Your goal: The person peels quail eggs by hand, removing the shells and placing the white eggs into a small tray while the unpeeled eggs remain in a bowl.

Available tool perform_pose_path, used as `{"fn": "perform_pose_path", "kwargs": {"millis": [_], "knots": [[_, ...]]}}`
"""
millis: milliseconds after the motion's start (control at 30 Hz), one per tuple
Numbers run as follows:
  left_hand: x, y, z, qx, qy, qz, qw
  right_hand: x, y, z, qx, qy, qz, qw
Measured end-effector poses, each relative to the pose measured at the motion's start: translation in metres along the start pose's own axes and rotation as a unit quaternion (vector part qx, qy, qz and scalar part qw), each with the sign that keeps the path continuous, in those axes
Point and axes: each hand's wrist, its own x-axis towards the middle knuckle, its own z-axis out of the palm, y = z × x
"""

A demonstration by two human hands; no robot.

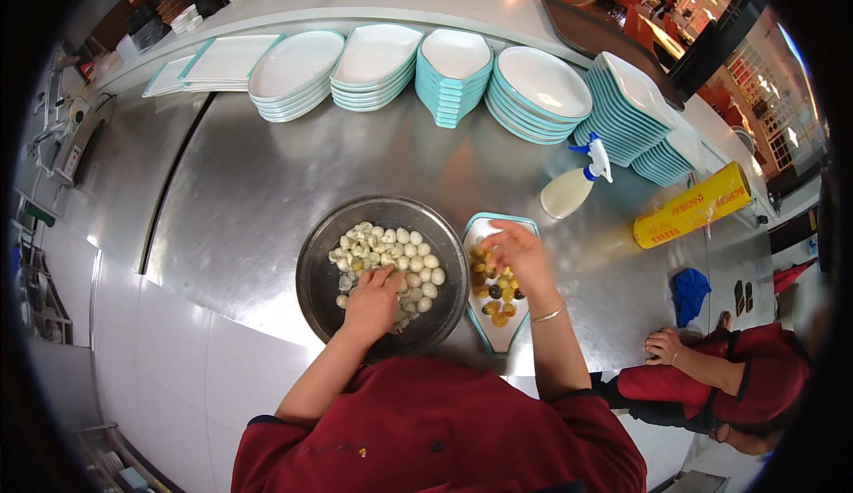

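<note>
A dark round metal basin [313, 293] holds many small pale eggs [416, 263], which look like quail eggs, with loose bits of shell among them. My left hand [373, 300] reaches into the basin, its fingertips down on the eggs and shells; whether it grips one is hidden. Just right of the basin lies a white pointed plate with a turquoise rim [496, 336]. Peeled eggs in amber and dark tones [500, 293] are on it. Over the far half of this plate is my right hand [520, 256], fingers apart, with nothing visible in them.
Stacked white-and-turquoise plates [380, 60] line the back of the steel table [240, 193]. At right stand a spray bottle [568, 192], a yellow film roll [693, 206] and a blue cloth [690, 296]. Another person's hand [663, 346] rests on the table's right edge.
</note>
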Motion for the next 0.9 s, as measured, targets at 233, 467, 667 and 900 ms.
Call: {"fn": "perform_pose_path", "kwargs": {"millis": [233,467,667,900], "knots": [[0.0,0.003,-0.011,-0.012,-0.114,-0.153,0.982,-0.014,0.039,0.08,-0.159,-0.158,-0.052,0.973],[0.007,0.0,-0.016,-0.312,0.084,-0.117,0.939,-0.012,0.07,0.096,-0.079,-0.124,0.017,0.989],[0.005,0.0,-0.01,-0.357,0.056,-0.148,0.92,-0.01,0.069,0.094,0.001,-0.142,0.032,0.989],[0.004,0.003,-0.015,-0.302,0.043,-0.128,0.944,-0.01,0.066,0.096,0.039,-0.133,0.036,0.99]]}}
